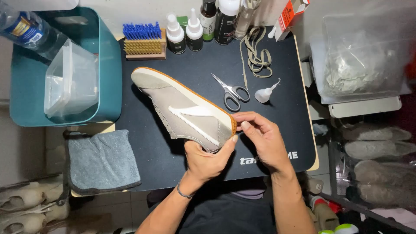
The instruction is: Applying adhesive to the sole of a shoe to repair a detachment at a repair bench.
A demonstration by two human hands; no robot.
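A grey shoe (186, 110) is held tilted on its side above the black mat (277, 65) on the desk (310, 143), toe pointing away. Its heel is gripped from below by the left hand (206, 158), thumb pressed on the heel side. The heel's orange edge is pinched by the right hand (262, 138). Scissors (232, 92) and a small glue bottle (265, 93) lie just beyond; laces (256, 56) lie behind them

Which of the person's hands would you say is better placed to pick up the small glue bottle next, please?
Probably the right hand: it pinches the shoe heel just below the glue bottle, while the left hand cradles the shoe from underneath.
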